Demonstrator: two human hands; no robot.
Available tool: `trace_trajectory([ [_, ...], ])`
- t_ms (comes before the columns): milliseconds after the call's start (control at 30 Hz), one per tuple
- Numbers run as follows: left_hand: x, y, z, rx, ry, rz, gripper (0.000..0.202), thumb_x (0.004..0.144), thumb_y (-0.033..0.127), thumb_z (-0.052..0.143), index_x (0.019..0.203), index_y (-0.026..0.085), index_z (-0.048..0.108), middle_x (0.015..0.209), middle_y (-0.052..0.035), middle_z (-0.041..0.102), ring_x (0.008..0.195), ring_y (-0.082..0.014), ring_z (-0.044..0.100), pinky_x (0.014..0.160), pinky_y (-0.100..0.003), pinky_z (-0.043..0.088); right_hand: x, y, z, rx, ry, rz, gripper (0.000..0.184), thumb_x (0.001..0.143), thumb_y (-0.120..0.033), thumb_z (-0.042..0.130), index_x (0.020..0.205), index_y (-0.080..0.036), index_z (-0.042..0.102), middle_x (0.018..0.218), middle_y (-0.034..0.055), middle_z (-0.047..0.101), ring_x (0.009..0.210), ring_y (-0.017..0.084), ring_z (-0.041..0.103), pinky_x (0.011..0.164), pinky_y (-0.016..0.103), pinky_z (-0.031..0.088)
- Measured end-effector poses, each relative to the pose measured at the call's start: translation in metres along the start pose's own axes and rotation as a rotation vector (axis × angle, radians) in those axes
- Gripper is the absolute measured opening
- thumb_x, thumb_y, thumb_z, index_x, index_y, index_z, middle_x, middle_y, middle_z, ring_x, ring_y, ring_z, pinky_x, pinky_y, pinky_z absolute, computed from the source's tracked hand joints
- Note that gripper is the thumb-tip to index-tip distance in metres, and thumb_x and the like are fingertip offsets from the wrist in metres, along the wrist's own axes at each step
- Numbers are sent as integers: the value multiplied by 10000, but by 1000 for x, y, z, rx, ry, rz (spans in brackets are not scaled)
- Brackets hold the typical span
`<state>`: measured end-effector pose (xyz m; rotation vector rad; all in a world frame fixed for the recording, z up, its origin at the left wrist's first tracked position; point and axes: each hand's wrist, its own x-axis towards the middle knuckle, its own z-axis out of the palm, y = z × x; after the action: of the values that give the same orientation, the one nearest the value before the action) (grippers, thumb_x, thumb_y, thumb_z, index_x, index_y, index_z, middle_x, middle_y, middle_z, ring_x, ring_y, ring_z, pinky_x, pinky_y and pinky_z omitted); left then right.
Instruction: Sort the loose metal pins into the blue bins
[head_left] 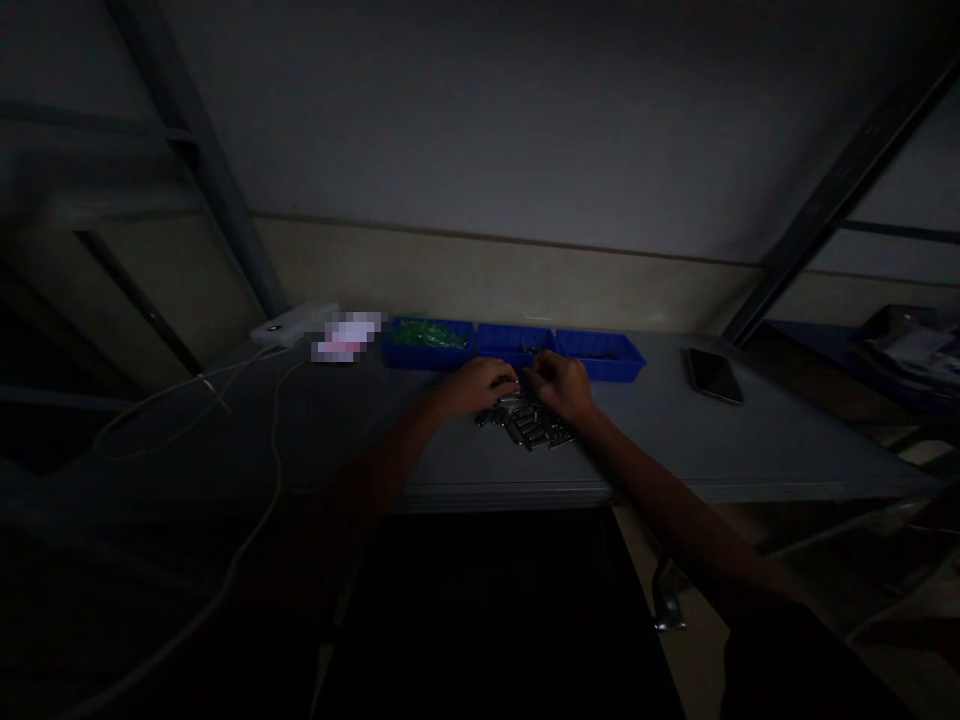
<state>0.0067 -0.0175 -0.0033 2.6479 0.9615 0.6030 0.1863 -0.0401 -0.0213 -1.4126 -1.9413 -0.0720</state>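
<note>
My left hand (484, 385) and my right hand (564, 385) rest close together on a grey table (750, 440), both with fingers curled. Under and just in front of them lies a heap of small shiny metal parts (529, 425). The fingers of both hands meet above the heap; what they pinch is too small and dark to name. Right behind the hands stand three blue trays in a row: the left tray (427, 345) holds green pieces, the middle tray (514, 340) and the right tray (604, 355) look dark inside.
A dark phone (712, 375) lies on the table to the right. A white power bank (294, 323) with a white cable (247, 540) sits at the left rear. Metal frame struts rise on both sides. The scene is very dim.
</note>
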Motion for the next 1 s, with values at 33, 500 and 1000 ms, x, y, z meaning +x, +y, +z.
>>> trace_trajectory([
  [33, 1, -1, 0, -46, 49, -21, 231, 831, 274, 481, 909, 147, 657, 882, -53, 669, 823, -158, 599, 767, -254, 433, 0, -1, 0, 14, -14, -10, 245, 823, -295, 475, 965, -182, 640, 655, 16, 629, 536, 141, 524, 542, 243, 354],
  [500, 14, -8, 21, -668, 446, -219, 196, 794, 185, 510, 957, 117, 594, 962, -87, 661, 893, -165, 615, 812, -280, 472, -1, -6, 0, -16, -62, -51, 262, 865, -389, 449, 967, -179, 570, 645, 4, 613, 541, 132, 532, 543, 226, 351],
  [1000, 5, -2, 14, -115, 275, -139, 231, 820, 267, 475, 859, 131, 658, 798, -48, 688, 697, -139, 603, 672, -234, 445, 1, -1, -5, -137, 18, 94, 348, 880, -426, 387, 952, -174, 616, 696, 39, 659, 590, 153, 579, 564, 237, 345],
])
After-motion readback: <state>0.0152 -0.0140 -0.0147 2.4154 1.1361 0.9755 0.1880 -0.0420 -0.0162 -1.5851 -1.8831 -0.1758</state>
